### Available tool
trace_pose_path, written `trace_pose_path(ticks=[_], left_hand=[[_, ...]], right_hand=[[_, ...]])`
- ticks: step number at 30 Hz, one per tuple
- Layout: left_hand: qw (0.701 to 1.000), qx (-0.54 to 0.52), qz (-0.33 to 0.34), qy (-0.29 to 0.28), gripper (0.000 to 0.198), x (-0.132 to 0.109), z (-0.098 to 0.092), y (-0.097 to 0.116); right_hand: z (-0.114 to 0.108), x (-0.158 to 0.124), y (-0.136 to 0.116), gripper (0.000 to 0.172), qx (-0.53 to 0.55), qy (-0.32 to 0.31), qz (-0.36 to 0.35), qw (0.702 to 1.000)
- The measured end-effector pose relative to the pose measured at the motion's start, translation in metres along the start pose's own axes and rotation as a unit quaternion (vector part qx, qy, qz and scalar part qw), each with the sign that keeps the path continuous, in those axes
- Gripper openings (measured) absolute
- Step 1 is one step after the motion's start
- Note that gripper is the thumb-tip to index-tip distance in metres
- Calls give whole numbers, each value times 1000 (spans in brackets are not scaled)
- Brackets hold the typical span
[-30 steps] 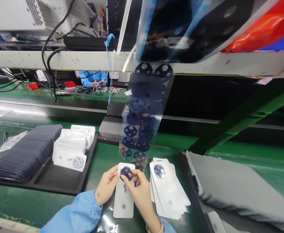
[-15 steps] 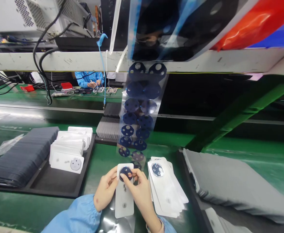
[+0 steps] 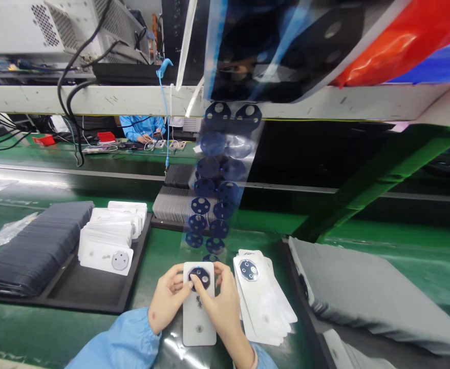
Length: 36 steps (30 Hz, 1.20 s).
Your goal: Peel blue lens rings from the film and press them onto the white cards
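Note:
Between my hands is a white phone back panel [image 3: 198,320] with a dark round camera sticker [image 3: 205,279] near its top end. My left hand [image 3: 170,293] grips the panel's left edge, its thumb by the sticker. My right hand [image 3: 221,297] holds the panel's upper right side, with the thumb lying on the sticker and the fingers behind the edge. To the right lies a fanned pile of white panels [image 3: 263,302]; its top one bears a dark camera sticker. Above my hands hangs a clear film strip [image 3: 225,205] with pairs of dark round stickers.
At left, a black tray [image 3: 94,292] carries dark sheets [image 3: 36,246] and stacked white panels [image 3: 107,230]. A grey-covered stack [image 3: 363,287] fills the right side. A white shelf beam [image 3: 132,100] crosses above. Across the bench, a person in blue sleeves [image 3: 142,128] works.
My right thumb has moved slightly left over the sticker, and the right fingers have slid behind the panel's edge. The panel is turned a little. The hanging strip has swayed slightly left.

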State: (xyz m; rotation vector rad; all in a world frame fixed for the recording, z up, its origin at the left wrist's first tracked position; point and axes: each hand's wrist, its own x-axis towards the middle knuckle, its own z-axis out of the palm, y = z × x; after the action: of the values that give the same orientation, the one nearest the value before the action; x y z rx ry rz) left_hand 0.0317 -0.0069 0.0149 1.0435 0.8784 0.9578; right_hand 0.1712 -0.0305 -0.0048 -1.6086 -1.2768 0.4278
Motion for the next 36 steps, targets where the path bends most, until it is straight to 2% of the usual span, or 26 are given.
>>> trace_pose_path(ticks=[5,9,16,23,30,36], left_hand=[[999,-7,0,34,43,2,-5,-2],[998,-17,-1,57,47,4,-7,-2],[997,-22,-6,69,49,3,-5,-4],[1000,-5,0,25,43,-2,-1,-3],[999,-15,-4,-31,37,-4,4,-4],[999,-10,10,-48,32,-5,3,-4]], right_hand=[[0,-2,-2,30,113,-87,7,990],[0,-3,-2,25,115,-94,3,989],[2,-7,-1,32,68,-94,17,993],[3,-3,2,47,35,-67,37,996],[1,-1,-2,44,-71,-18,12,997],[-1,0,3,47,-11,-32,30,999]])
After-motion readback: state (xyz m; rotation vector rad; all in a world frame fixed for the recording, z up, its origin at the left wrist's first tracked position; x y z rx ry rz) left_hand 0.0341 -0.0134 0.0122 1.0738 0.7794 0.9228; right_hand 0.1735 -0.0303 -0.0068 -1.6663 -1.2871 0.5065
